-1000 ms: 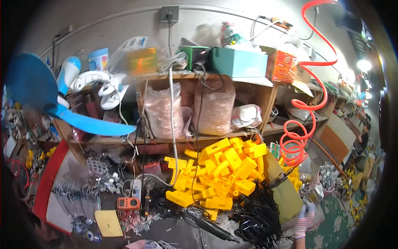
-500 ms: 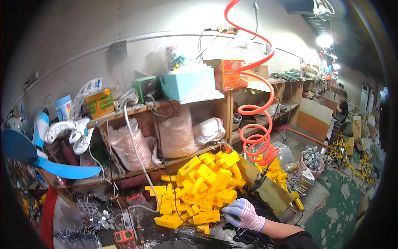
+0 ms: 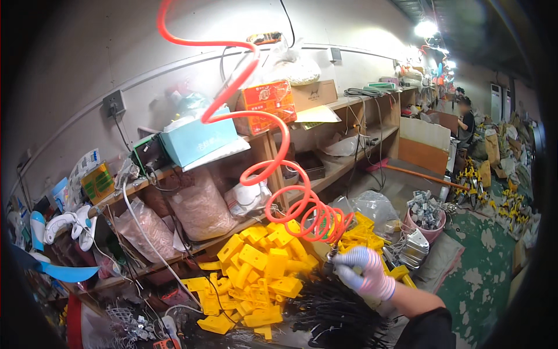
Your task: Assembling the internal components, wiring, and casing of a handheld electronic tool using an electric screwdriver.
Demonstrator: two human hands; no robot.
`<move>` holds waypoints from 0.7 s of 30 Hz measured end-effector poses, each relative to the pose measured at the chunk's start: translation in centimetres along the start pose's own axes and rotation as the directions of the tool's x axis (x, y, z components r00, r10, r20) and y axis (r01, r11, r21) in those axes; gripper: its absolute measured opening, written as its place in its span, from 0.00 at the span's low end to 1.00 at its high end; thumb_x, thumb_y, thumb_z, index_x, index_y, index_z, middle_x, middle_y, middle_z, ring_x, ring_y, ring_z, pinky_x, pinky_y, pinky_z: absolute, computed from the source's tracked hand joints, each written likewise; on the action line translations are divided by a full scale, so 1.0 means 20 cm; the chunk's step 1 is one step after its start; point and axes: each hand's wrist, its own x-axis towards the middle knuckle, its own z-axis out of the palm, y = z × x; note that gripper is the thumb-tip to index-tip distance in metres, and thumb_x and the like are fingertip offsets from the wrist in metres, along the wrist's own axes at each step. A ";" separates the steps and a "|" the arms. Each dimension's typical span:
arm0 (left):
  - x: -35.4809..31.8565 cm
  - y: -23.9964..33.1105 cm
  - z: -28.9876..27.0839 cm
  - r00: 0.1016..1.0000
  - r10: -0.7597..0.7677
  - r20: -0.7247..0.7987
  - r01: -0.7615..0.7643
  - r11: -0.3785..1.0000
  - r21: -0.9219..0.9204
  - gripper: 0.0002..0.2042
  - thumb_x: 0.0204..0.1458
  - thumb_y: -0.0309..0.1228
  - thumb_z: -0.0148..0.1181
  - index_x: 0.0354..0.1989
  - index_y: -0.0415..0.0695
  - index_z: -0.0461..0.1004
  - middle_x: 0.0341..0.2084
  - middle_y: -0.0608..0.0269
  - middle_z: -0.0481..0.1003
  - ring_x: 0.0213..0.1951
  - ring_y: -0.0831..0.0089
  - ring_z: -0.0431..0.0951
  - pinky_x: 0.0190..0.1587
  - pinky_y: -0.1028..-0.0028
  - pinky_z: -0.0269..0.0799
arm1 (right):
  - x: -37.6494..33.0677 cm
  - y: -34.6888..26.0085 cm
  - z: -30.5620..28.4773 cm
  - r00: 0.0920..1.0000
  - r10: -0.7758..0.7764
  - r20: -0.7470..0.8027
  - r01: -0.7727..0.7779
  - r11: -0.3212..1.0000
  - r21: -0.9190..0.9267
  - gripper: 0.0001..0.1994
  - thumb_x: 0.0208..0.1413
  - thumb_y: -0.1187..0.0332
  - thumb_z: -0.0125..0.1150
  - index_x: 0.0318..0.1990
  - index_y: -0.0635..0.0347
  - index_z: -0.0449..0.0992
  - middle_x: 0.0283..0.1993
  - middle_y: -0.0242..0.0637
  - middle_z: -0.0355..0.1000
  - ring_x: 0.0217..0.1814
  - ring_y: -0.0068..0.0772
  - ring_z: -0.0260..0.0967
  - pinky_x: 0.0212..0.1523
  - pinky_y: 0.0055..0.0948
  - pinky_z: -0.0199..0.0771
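My right hand (image 3: 365, 272), in a white glove with thin coloured stripes, closes round the dark air tool (image 3: 332, 255) at the lower end of a red coiled air hose (image 3: 279, 152). Most of the tool is hidden behind the fingers. Below the hand lies a bundle of thin black cables (image 3: 340, 311). To its left is a large heap of yellow plastic parts (image 3: 256, 267), with more yellow parts (image 3: 361, 232) just behind the hand. My left hand is out of view.
Wooden shelves (image 3: 270, 168) run along the wall, bearing clear bags of pinkish pieces (image 3: 200, 203), a light blue box (image 3: 200, 138) and a red box (image 3: 267, 104). A pink basin of metal parts (image 3: 427, 224) stands to the right. A blue fan blade (image 3: 70, 272) juts in at left. A person (image 3: 465, 121) is far off.
My right hand has risen from beside the yellow heap to the end of the coiled hose and closed there. The view has shifted to the right, and the black cables are now uncovered.
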 end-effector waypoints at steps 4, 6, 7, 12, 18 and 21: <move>0.16 0.07 0.29 0.937 -0.020 0.349 -0.039 0.986 0.163 0.17 0.56 0.44 0.59 0.42 0.42 0.78 0.43 0.47 0.78 0.47 0.51 0.77 0.50 0.59 0.72 | 0.34 0.15 -0.13 0.995 -0.101 0.016 0.102 0.991 -0.087 0.13 0.47 0.74 0.68 0.43 0.61 0.79 0.35 0.44 0.77 0.35 0.42 0.76 0.37 0.37 0.75; 0.21 0.05 0.39 0.890 -0.127 0.438 -0.046 0.930 0.364 0.20 0.53 0.48 0.59 0.42 0.43 0.78 0.42 0.47 0.79 0.45 0.49 0.79 0.48 0.56 0.74 | 0.61 0.18 -0.13 0.979 -0.202 0.017 0.203 0.977 -0.068 0.16 0.50 0.71 0.67 0.47 0.61 0.77 0.41 0.47 0.77 0.43 0.46 0.76 0.45 0.38 0.76; 0.25 0.04 0.42 0.898 -0.165 0.408 -0.029 0.903 0.428 0.19 0.53 0.48 0.58 0.43 0.44 0.78 0.42 0.47 0.79 0.45 0.49 0.79 0.48 0.56 0.74 | 0.75 0.19 -0.13 0.982 -0.189 -0.014 0.187 0.979 -0.087 0.18 0.51 0.67 0.67 0.50 0.61 0.76 0.44 0.48 0.76 0.47 0.47 0.75 0.49 0.38 0.75; 0.33 0.05 0.44 0.839 -0.236 0.490 -0.072 0.845 0.530 0.19 0.53 0.47 0.56 0.41 0.45 0.80 0.39 0.46 0.80 0.42 0.50 0.80 0.45 0.56 0.76 | 1.57 0.30 -0.05 0.986 -0.154 -0.065 0.134 0.960 -0.245 0.31 0.52 0.52 0.65 0.60 0.60 0.71 0.56 0.52 0.72 0.60 0.52 0.70 0.61 0.40 0.68; 0.30 -0.47 0.75 0.941 -0.047 0.335 -0.059 0.953 0.297 0.35 0.53 0.48 0.68 0.68 0.53 0.62 0.44 0.52 0.79 0.38 0.57 0.82 0.46 0.52 0.80 | 2.33 0.35 0.15 0.998 -0.034 -0.061 0.020 0.974 -0.227 0.39 0.49 0.48 0.66 0.65 0.62 0.67 0.66 0.52 0.65 0.68 0.49 0.63 0.68 0.38 0.61; 0.49 -0.83 0.89 0.957 -0.021 0.289 -0.061 0.960 0.274 0.34 0.53 0.49 0.67 0.67 0.52 0.63 0.44 0.52 0.79 0.38 0.57 0.82 0.46 0.52 0.80 | 2.42 0.32 0.21 0.974 0.227 -0.005 -0.213 0.906 -0.367 0.38 0.51 0.56 0.70 0.69 0.57 0.63 0.66 0.50 0.67 0.69 0.50 0.62 0.68 0.40 0.60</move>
